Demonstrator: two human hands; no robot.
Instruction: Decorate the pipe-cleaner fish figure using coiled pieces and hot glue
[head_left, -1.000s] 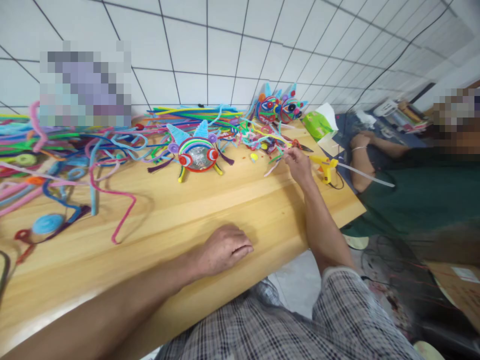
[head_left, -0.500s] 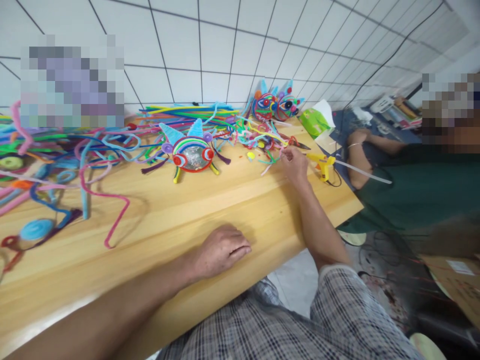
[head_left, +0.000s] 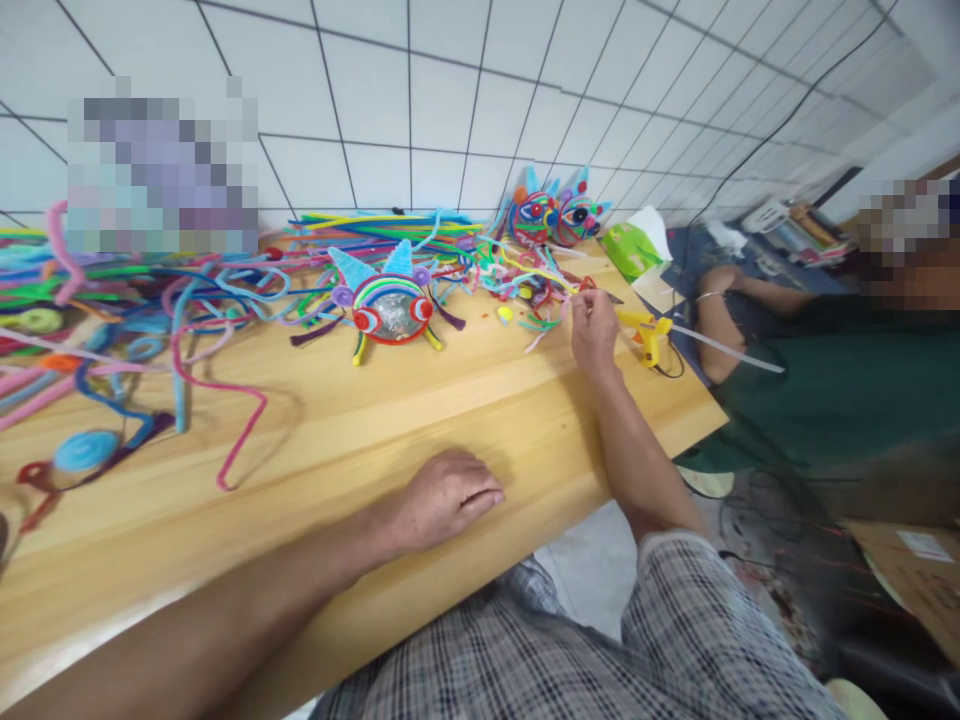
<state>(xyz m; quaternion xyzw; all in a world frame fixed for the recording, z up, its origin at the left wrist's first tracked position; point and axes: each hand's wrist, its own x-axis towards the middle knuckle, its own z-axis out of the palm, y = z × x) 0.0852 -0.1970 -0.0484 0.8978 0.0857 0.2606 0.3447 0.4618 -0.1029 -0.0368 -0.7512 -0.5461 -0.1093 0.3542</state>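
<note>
My left hand rests on the wooden table near its front edge, fingers curled in and nothing showing in them. Farther right, my right hand has its fingertips pinched together beside a heap of pipe cleaner scraps; what they hold, if anything, is too small to make out. Just behind it, partly hidden, are the dark tips of a tool. A yellow glue gun with a pale glue stick lies to its right. Left of it stands a pipe cleaner mask with blue ears and red-and-white eyes.
Two similar masks lean against the tiled wall. Many loose pipe cleaners cover the left and back of the table. A green packet lies at the back right. Beyond the right edge a person's arm rests on a blue surface.
My right hand has shifted slightly down and right, its fingers drawn back from the scraps. My left hand stays on the table. The whole view has shifted a little.
</note>
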